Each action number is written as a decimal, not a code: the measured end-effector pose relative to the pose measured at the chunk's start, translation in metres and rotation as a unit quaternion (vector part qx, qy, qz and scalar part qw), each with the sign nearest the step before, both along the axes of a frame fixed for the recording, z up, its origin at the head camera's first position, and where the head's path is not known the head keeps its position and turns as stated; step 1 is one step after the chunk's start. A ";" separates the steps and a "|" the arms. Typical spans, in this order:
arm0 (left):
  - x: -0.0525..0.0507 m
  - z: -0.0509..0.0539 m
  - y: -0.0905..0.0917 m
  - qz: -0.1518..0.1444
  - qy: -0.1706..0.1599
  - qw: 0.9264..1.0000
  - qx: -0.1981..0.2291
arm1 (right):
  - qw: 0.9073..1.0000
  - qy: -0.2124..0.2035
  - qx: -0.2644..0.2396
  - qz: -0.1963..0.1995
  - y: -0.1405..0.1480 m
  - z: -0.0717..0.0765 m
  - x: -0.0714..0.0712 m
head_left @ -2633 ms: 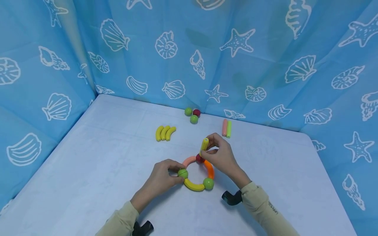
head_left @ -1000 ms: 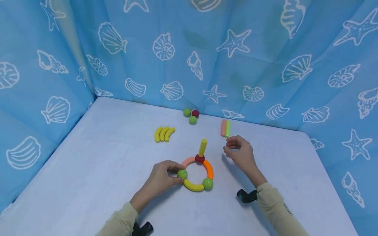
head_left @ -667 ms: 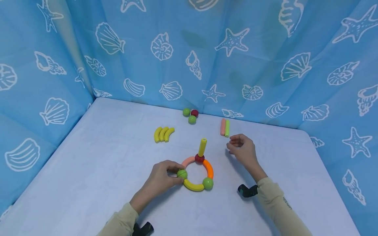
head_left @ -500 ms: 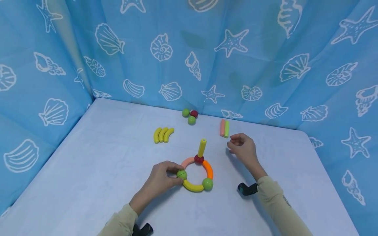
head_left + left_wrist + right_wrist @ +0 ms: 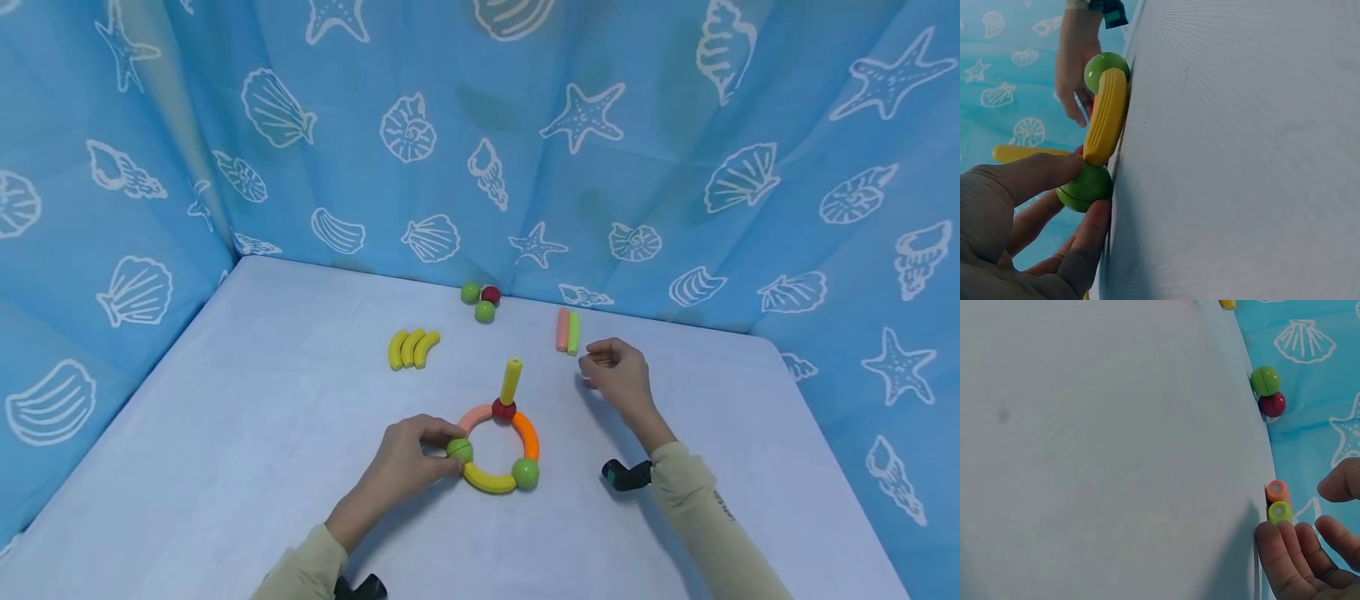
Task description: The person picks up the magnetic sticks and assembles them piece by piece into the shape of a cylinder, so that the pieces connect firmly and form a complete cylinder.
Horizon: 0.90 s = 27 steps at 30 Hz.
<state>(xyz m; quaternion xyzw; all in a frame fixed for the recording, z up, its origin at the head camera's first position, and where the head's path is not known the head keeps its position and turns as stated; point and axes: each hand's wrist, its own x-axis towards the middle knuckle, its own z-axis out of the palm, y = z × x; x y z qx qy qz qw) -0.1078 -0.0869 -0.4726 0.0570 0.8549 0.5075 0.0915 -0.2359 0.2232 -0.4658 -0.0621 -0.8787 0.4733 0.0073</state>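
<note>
On the table lies a ring of curved pieces joined by balls. My left hand (image 5: 408, 457) pinches its left green ball (image 5: 1088, 187) between thumb and fingers. A yellow curved piece (image 5: 489, 481) links that ball to a second green ball (image 5: 526, 473). An orange curved piece (image 5: 527, 435) and a pink curved piece (image 5: 475, 416) meet at a red ball (image 5: 503, 409). From the red ball a yellow straight stick (image 5: 511, 382) stands up, tilted slightly. My right hand (image 5: 618, 379) holds nothing, fingers loosely bent, just beside the light-green stick (image 5: 573, 333).
A pink stick (image 5: 562, 330) lies against the light-green one. Several yellow curved pieces (image 5: 413, 349) lie behind the ring to the left. Two loose green balls (image 5: 484, 312) and a red ball (image 5: 491, 296) sit at the back edge, before a blue shell-print curtain (image 5: 450, 183).
My right hand has let go of the yellow stick, which stays standing on the red ball, and has moved right, then held nearly still. My left hand keeps its pinch.
</note>
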 end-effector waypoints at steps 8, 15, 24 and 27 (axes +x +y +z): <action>-0.001 -0.001 -0.002 -0.002 0.003 1.000 -0.002 | 1.000 -0.001 0.007 -0.002 -0.007 0.002 -0.007; -0.001 -0.002 -0.003 -0.002 -0.002 1.000 -0.002 | 1.000 -0.005 0.006 -0.019 -0.007 -0.002 -0.017; -0.002 -0.002 -0.001 -0.011 0.003 1.000 0.001 | 0.999 -0.011 0.016 -0.038 -0.003 -0.004 -0.031; -0.001 -0.002 -0.002 -0.010 0.000 1.000 0.003 | 0.999 -0.010 0.009 -0.037 -0.003 -0.005 -0.034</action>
